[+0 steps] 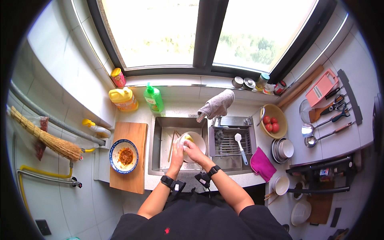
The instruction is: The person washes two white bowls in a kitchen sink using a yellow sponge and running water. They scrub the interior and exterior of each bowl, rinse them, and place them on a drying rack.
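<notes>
In the left basin of a stainless-steel sink [153, 144], my two hands meet over a white bowl [200, 143]. My left hand [177, 156] has its fingers around a small whitish thing [180, 144], too covered to name. The fingers of my right hand [193, 152] press against the same thing from the other side; whether they grip it is hidden. Just beyond my right fingertips shows a yellow piece [189, 138], perhaps a sponge. Chopsticks [171, 146] lie in the basin, left of the bowl.
A blue-rimmed bowl [112, 156] with reddish food remains sits on a wooden board [132, 183] at left. A cloth-wrapped faucet [217, 105] rises behind the sink. Right, a rack [231, 153] holds a white-headed brush [241, 147]; beyond are a magenta cloth [262, 165] and stacked bowls [286, 148].
</notes>
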`<state>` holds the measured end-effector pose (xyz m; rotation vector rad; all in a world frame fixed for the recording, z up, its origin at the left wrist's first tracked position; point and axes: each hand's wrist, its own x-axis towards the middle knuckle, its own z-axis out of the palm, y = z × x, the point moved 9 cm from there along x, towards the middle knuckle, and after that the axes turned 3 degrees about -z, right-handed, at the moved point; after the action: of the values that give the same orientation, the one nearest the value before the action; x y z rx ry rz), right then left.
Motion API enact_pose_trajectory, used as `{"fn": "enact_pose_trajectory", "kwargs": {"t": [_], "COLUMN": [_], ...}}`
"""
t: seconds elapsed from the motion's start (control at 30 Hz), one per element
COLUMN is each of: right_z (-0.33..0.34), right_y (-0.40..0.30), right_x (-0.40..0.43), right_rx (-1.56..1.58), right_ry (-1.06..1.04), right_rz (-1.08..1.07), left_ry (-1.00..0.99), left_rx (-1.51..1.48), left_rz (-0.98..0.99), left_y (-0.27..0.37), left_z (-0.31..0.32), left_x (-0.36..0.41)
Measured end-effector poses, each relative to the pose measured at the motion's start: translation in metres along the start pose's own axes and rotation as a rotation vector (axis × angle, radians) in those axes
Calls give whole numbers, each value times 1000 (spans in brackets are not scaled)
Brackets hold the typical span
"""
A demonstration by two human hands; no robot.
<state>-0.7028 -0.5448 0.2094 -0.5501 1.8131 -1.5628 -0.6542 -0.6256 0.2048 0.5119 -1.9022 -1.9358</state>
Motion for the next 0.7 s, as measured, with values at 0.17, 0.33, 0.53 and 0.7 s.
{"fn": "enact_pose_trajectory", "kwargs": {"t": [0.17,0.33,0.53,0.7], "right_z": [-6,-34,-23,-45], "right_y": [-66,-80,-94,-24], "right_x": [-23,-26,-67,-40], "right_rx": [-350,-1125,-642,144], "right_ry": [-193,-65,146,108], "right_rz": [-132,-273,-370,199], "left_ry": [-50,-3,161,250], "left_rx": [-210,-126,28,120], "left_rz": [-212,-135,70,125], "left_y": [7,52,62,81], "left_z": [-3,7,-1,16], "left_x": [11,7,-17,-38]}}
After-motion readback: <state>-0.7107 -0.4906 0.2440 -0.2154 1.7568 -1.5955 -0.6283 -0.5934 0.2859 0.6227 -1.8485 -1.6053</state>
